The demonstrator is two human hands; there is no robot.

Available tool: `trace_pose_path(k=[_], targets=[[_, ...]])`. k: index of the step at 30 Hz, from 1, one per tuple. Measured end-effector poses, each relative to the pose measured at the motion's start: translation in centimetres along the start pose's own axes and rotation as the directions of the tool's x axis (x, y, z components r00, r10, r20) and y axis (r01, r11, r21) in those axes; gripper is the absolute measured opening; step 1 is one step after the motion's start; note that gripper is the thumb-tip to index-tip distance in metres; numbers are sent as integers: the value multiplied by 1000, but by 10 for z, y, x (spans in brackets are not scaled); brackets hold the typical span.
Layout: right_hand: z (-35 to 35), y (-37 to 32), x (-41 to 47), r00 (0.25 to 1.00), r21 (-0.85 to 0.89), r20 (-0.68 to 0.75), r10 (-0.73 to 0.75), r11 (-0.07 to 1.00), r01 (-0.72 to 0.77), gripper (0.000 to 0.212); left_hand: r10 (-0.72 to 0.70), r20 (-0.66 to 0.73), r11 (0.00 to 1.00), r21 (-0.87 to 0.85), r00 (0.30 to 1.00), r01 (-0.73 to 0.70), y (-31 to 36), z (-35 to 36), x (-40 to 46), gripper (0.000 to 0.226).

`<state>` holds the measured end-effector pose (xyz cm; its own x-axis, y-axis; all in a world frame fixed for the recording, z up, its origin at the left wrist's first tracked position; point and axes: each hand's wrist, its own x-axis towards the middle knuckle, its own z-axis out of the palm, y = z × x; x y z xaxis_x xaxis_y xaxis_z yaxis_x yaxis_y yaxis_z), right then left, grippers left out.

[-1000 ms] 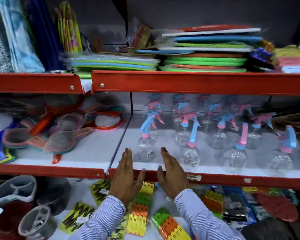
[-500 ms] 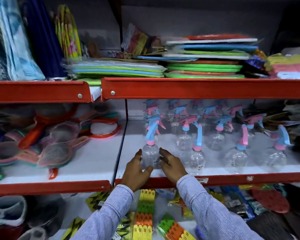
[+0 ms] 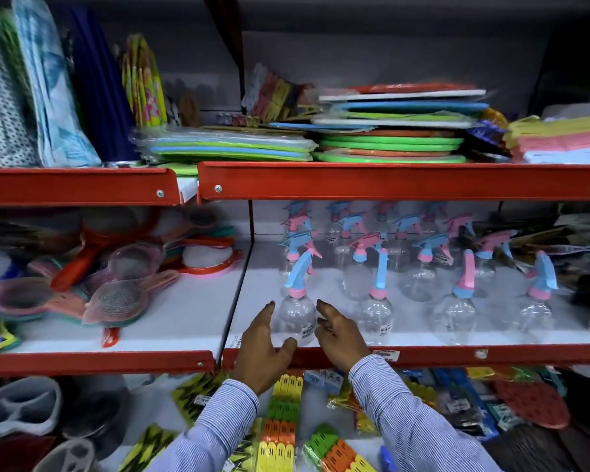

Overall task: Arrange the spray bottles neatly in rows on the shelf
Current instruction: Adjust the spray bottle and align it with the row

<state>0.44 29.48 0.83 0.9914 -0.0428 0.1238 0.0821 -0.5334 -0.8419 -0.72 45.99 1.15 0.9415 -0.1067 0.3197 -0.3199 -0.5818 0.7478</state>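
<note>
Several clear spray bottles with pink and blue trigger heads stand in rows on the white middle shelf [image 3: 423,338]. The front-left spray bottle [image 3: 297,318] stands upright near the red front lip. My left hand [image 3: 263,345] is at its left side, fingers up and spread, thumb by its base. On the bottle's right my right hand [image 3: 338,338] has its fingers loosely curled, with a thin gap to the bottle. Neither hand grips it. A second front bottle [image 3: 377,318] stands just right of my right hand.
Left bay holds pink and orange strainers [image 3: 116,298]. The upper shelf carries stacked coloured mats [image 3: 389,144] and hanging cloths [image 3: 48,90]. Below, packs of clothes pegs [image 3: 283,420] lie under my sleeves. Dark packaged goods [image 3: 586,253] crowd the bottles' right end.
My hands rose from the shelf's front lip to either side of the front-left bottle, cupped it half a second ago, and the fingers now stand slightly off it.
</note>
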Motion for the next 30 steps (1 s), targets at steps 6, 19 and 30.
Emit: trace_pose_path(k=[6, 19, 30], targets=[[-4, -5, 12, 997, -2, 81, -6, 1000, 7, 61, -20, -92, 999, -48, 996, 15, 10, 6, -9, 55], [-2, 5, -7, 1000, 73, 4, -25, 997, 25, 53, -97, 0, 979, -181, 995, 95, 12, 4, 6, 51], [-1, 6, -11, 999, 78, -2, -38, 996, 38, 53, -65, 18, 981, -182, 998, 68, 9, 5, 5, 51]])
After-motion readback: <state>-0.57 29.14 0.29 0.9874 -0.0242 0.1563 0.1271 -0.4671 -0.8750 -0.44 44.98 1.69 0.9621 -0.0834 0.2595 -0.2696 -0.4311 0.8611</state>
